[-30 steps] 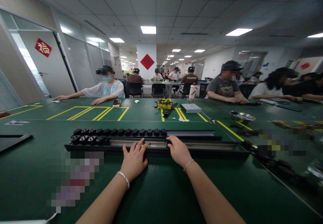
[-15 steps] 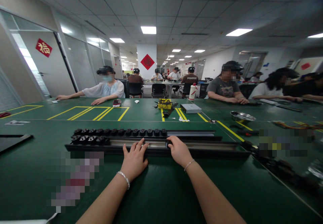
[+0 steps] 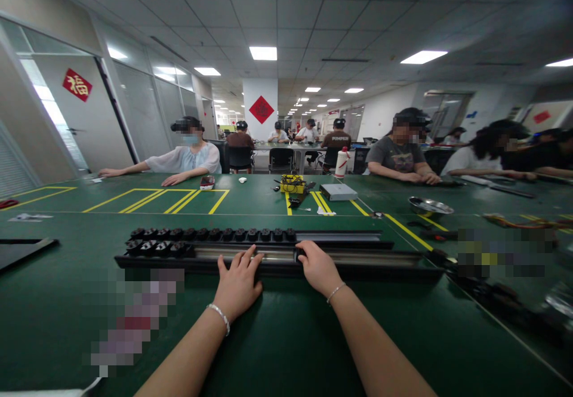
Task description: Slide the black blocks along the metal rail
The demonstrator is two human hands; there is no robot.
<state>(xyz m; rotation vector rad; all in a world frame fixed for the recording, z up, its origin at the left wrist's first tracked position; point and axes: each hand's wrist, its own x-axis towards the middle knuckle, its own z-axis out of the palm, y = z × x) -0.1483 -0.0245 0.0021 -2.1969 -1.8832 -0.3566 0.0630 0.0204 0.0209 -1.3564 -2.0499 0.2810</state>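
Observation:
A long black rail (image 3: 367, 259) with a silvery channel lies across the green table in front of me. Several black socket modules (image 3: 156, 247) fill its left end, and a second rail (image 3: 215, 234) behind it carries a longer row of them. My left hand (image 3: 237, 283) rests on the near rail with its fingers spread flat. My right hand (image 3: 317, 265) is curled over a small black piece (image 3: 299, 255) sitting in the channel, fingers bent round it.
A black tray (image 3: 22, 249) lies at the left edge. A metal bowl (image 3: 430, 206), a grey box (image 3: 338, 191), a yellow device (image 3: 292, 183) and cables (image 3: 501, 298) sit farther back and right. Other people sit along the table's far side.

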